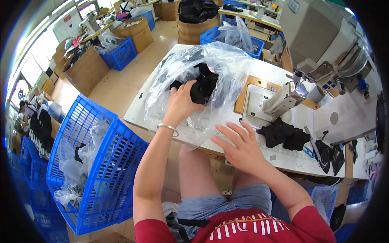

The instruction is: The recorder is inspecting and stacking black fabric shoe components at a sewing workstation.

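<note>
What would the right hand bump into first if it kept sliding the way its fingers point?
Most likely the clear plastic bag of black cloth. The right hand lies open, its fingers aimed up and left at the bag's crumpled lower edge. Depth is hard to judge.

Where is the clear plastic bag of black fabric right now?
In the head view, the clear plastic bag lies on the white table, left of the sewing machine, with the left hand inside.

Place: garment sewing workshop | Evidence: industrial sewing machine on white surface, right | blue plastic crates near left | cardboard bins of black fabric, far | another worker far left
</note>
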